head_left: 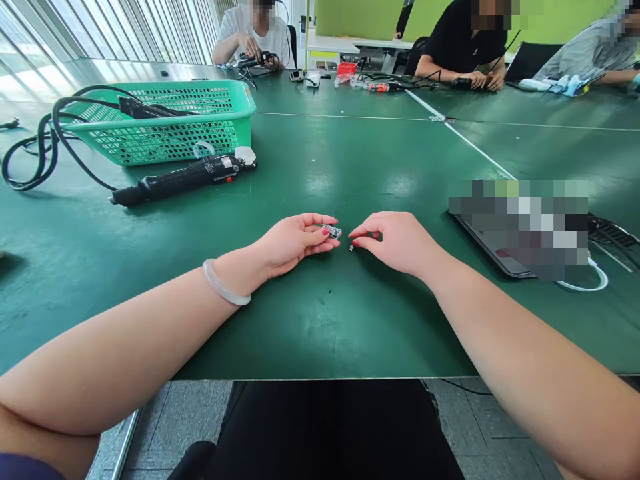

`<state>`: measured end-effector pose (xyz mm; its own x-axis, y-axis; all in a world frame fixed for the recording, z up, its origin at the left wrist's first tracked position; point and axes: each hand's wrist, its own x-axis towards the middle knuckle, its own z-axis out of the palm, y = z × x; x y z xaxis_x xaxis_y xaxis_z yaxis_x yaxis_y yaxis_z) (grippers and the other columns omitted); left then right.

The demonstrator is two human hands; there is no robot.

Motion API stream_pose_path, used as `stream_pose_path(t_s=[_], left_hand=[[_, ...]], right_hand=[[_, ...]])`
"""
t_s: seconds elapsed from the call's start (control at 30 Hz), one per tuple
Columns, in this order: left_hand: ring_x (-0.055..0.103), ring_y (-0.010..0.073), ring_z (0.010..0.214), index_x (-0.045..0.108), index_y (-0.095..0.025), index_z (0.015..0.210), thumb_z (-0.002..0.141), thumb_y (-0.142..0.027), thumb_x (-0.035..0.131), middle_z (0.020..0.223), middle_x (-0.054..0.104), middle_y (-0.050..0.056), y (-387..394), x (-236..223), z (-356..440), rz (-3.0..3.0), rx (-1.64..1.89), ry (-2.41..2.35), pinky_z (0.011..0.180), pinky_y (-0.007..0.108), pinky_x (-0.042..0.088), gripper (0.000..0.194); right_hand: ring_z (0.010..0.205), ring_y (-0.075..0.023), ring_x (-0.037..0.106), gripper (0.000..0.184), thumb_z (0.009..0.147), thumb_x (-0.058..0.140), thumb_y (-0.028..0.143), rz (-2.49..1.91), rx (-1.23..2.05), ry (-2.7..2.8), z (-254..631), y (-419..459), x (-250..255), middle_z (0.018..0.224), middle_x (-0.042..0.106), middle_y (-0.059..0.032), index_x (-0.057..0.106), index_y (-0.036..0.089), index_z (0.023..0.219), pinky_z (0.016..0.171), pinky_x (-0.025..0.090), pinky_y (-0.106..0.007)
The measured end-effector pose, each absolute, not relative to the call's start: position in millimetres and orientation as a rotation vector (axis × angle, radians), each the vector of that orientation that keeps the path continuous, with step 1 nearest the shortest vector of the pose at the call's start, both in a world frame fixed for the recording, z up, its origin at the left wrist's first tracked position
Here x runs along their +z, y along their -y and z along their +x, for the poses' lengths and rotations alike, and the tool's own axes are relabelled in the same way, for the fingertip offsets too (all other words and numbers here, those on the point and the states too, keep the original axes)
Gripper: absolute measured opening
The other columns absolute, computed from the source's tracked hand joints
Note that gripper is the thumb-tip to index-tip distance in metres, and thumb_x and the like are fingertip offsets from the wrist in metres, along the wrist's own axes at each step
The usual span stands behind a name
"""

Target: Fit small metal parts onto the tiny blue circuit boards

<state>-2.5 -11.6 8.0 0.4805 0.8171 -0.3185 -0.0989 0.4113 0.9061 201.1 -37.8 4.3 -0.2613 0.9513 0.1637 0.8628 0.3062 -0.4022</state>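
My left hand (303, 240) is closed on a small circuit board (333, 231), pinched under the thumb with the fingers beneath it. Facing it, my right hand (390, 240) has thumb and fingertips close together. A tiny metal piece (351, 247) shows at the tip of the right thumb, too small to name, and it looks pinched there. A short gap separates the metal piece from the circuit board. Both hands are just above the green table (300, 333).
To the left stands a green plastic basket (160, 143) holding a black cabled tool. A black electric screwdriver (185, 179) lies before it. At right is a dark tablet-like device (493, 247) with a white cable (595, 277). Several people sit across the table.
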Motion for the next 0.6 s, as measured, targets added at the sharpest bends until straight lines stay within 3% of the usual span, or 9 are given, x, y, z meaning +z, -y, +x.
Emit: stream_pose_path(t_s=[0.13,0.27,0.4,0.6], left_hand=[[0.068,0.0095,0.072,0.058,-0.010,0.095,0.082,-0.001,0.057,0.078,0.068,0.004,12,7,-1,1.054,0.690,-0.916,0.080,0.026,0.054,0.016],[0.069,0.0116,0.073,0.058,-0.010,0.092,0.078,0.001,0.061,0.078,0.069,0.004,14,6,0,1.157,0.678,-0.953,0.081,0.031,0.054,0.019],[0.068,0.0121,0.072,0.058,-0.010,0.090,0.074,-0.002,0.067,0.077,0.070,0.005,15,5,0,1.250,0.666,-1.007,0.080,0.032,0.053,0.020],[0.066,0.0121,0.071,0.060,-0.011,0.086,0.068,-0.008,0.074,0.076,0.071,0.005,15,3,-2,1.388,0.650,-1.014,0.077,0.032,0.052,0.023]], right_hand=[[0.073,-0.0152,0.057,0.011,0.078,0.063,0.027,-1.604,0.344,2.290,196,42,6,0.077,0.066,-0.0007,0.073,0.023,0.078,0.063,0.040,-0.029],[0.070,-0.0146,0.055,0.016,0.081,0.056,0.022,-1.615,0.379,2.264,193,42,6,0.074,0.065,-0.0014,0.071,0.021,0.073,0.062,0.039,-0.029],[0.063,-0.0133,0.054,0.016,0.079,0.060,0.030,-1.630,0.632,1.905,194,42,8,0.070,0.066,-0.0016,0.071,0.020,0.075,0.061,0.040,-0.029],[0.070,-0.0145,0.058,0.021,0.071,0.070,0.038,-1.450,0.945,1.477,185,42,2,0.077,0.069,-0.0041,0.072,0.018,0.078,0.070,0.044,-0.032]])
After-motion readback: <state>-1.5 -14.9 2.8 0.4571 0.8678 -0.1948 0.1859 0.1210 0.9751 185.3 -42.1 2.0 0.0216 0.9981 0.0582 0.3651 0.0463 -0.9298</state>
